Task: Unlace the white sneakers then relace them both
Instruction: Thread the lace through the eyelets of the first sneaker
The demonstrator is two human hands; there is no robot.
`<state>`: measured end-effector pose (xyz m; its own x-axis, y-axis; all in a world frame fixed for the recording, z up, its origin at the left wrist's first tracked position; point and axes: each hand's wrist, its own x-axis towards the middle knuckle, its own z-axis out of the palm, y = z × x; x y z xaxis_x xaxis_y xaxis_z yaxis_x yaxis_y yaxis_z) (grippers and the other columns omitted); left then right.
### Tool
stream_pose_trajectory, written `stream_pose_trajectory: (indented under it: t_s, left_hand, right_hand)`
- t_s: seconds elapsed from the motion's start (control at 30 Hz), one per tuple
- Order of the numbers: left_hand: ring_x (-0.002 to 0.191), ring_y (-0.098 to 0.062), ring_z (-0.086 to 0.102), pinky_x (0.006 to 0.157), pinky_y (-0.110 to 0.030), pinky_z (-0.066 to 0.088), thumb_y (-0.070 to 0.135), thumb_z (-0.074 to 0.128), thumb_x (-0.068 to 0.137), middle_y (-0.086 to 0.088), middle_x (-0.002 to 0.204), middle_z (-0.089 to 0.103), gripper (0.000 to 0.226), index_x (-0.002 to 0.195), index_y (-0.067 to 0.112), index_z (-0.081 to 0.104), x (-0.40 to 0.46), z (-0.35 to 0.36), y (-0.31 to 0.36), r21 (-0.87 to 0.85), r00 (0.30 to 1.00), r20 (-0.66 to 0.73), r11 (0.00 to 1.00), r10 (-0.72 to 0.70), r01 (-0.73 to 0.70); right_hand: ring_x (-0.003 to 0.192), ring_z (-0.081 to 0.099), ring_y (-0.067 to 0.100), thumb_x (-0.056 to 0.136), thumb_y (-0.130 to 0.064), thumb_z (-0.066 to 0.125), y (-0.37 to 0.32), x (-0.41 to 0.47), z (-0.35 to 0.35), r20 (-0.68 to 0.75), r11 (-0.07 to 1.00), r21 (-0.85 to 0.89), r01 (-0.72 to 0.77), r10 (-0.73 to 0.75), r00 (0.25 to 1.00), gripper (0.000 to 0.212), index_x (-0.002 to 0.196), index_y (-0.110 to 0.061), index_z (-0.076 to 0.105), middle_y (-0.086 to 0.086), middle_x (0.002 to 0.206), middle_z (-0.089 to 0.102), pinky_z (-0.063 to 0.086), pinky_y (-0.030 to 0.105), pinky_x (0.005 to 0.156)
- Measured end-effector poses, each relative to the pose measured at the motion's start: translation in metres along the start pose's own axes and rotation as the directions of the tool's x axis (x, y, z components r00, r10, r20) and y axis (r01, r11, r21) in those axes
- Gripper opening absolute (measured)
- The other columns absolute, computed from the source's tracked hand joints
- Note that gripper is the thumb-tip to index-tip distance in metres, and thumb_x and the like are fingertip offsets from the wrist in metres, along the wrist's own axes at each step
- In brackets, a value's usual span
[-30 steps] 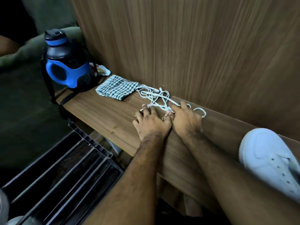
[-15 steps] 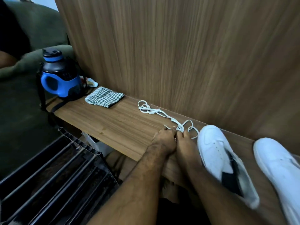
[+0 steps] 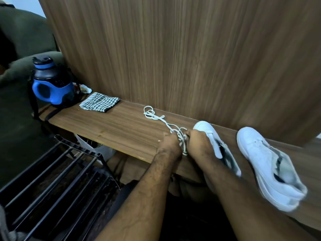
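Sneakers (image 3: 265, 164) white; laces (image 3: 156, 117) white; cloth (image 3: 99, 102) green-white checked; jug (image 3: 53, 84) blue-black.

Fingertips of both hands (image 3: 184, 145) hidden.

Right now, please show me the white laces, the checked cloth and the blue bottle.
white laces (image 3: 152, 115): head view, far loops.
checked cloth (image 3: 99, 102): head view, its middle.
blue bottle (image 3: 52, 84): head view, its body.
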<state>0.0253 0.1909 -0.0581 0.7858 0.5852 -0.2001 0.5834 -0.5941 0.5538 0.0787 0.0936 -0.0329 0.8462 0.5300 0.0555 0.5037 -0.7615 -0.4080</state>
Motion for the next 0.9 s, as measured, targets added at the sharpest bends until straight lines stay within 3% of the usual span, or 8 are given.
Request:
stream_pose_trajectory:
  t_s: [0.07, 0.13, 0.27, 0.43, 0.57, 0.67, 0.77, 0.9]
  left_hand:
    - [0.126, -0.040, 0.056, 0.103, -0.044, 0.046, 0.032, 0.075, 0.084, -0.016, 0.154, 0.029, 0.077, 0.150, 0.018, 0.037, -0.010, -0.008, 0.004, -0.046, 0.998, -0.055, 0.999, -0.007, 0.005]
    - [0.127, -0.041, 0.054, 0.104, -0.045, 0.046, 0.039, 0.077, 0.081, -0.013, 0.161, 0.024, 0.085, 0.153, 0.022, 0.035, -0.017, -0.010, 0.010, -0.018, 0.987, -0.146, 0.997, 0.070, -0.074]
    - [0.096, -0.024, 0.064, 0.083, -0.033, 0.046, 0.027, 0.067, 0.091, -0.005, 0.106, 0.066, 0.031, 0.119, 0.014, 0.063, -0.015, -0.008, 0.025, -0.293, 0.907, -0.354, 0.894, 0.229, -0.340]
    - [0.057, -0.003, 0.053, 0.058, -0.025, 0.043, 0.021, 0.062, 0.087, 0.011, 0.063, 0.064, 0.014, 0.079, 0.013, 0.070, -0.009, -0.012, 0.040, -0.630, 0.940, -0.230, 0.698, 0.252, -0.341]
    - [0.049, -0.007, 0.050, 0.053, -0.024, 0.041, 0.002, 0.071, 0.086, 0.003, 0.057, 0.060, 0.019, 0.071, 0.012, 0.064, -0.001, -0.014, 0.043, -0.768, 0.954, -0.178, 0.572, 0.242, -0.288]
    - [0.050, -0.007, 0.044, 0.049, -0.022, 0.037, 0.013, 0.073, 0.070, 0.004, 0.056, 0.054, 0.016, 0.067, 0.016, 0.058, -0.002, -0.015, 0.051, -0.759, 0.944, -0.210, 0.567, 0.253, -0.321]
    - [0.061, -0.006, 0.054, 0.057, -0.026, 0.047, 0.014, 0.077, 0.078, -0.001, 0.074, 0.063, 0.019, 0.083, 0.023, 0.061, -0.001, -0.010, 0.054, -0.672, 0.895, -0.244, 0.601, 0.373, -0.433]
    - [0.099, -0.017, 0.067, 0.083, -0.040, 0.055, 0.038, 0.077, 0.076, 0.003, 0.102, 0.069, 0.037, 0.107, 0.024, 0.062, -0.007, 0.007, 0.047, -0.267, 0.817, 0.076, 0.801, 0.572, -0.536]
  right_hand:
    - [0.086, 0.067, 0.030, 0.095, -0.022, 0.055, 0.002, -0.002, -0.010, -0.084, 0.997, 0.073, 0.025, -0.018, 0.996, 0.016, 0.082, -0.017, 0.063, 0.004, 0.082, 0.068, 0.046, 0.033, 0.066]
    - [0.082, 0.067, 0.025, 0.099, -0.030, 0.054, 0.001, -0.002, -0.022, -0.202, 0.983, 0.174, 0.059, -0.023, 0.979, 0.020, 0.091, -0.019, 0.069, 0.000, 0.082, 0.071, 0.053, 0.037, 0.069]
    - [0.072, 0.066, 0.014, 0.095, -0.038, 0.059, 0.012, -0.004, -0.028, -0.219, 0.847, 0.506, 0.164, -0.057, 0.974, 0.021, 0.090, -0.022, 0.072, -0.006, 0.073, 0.071, 0.053, 0.037, 0.069]
    - [0.063, 0.063, 0.004, 0.099, -0.020, 0.064, 0.018, -0.015, -0.055, -0.200, 0.635, 0.752, 0.178, -0.036, 0.979, 0.020, 0.091, -0.006, 0.075, -0.008, 0.067, 0.071, 0.052, 0.027, 0.066]
    - [0.056, 0.045, 0.009, 0.099, -0.033, 0.063, 0.027, -0.020, -0.074, -0.211, 0.749, 0.642, 0.165, -0.034, 0.977, 0.035, 0.069, -0.015, 0.066, -0.005, 0.056, 0.051, 0.041, 0.031, 0.062]
    - [0.051, 0.042, 0.008, 0.099, -0.039, 0.062, 0.035, -0.022, -0.081, -0.140, 0.805, 0.584, 0.105, -0.027, 0.990, 0.037, 0.076, -0.011, 0.070, -0.011, 0.051, 0.046, 0.039, 0.031, 0.060]
    - [0.054, 0.047, 0.014, 0.100, -0.041, 0.060, 0.038, -0.030, -0.080, -0.132, 0.714, 0.691, 0.111, -0.026, 0.991, 0.038, 0.076, -0.013, 0.068, -0.007, 0.050, 0.047, 0.044, 0.037, 0.061]
    - [0.072, 0.066, 0.015, 0.099, -0.037, 0.062, 0.041, -0.035, -0.081, -0.238, 0.639, 0.737, 0.220, -0.060, 0.969, 0.029, 0.084, -0.014, 0.071, 0.003, 0.074, 0.070, 0.058, 0.045, 0.077]
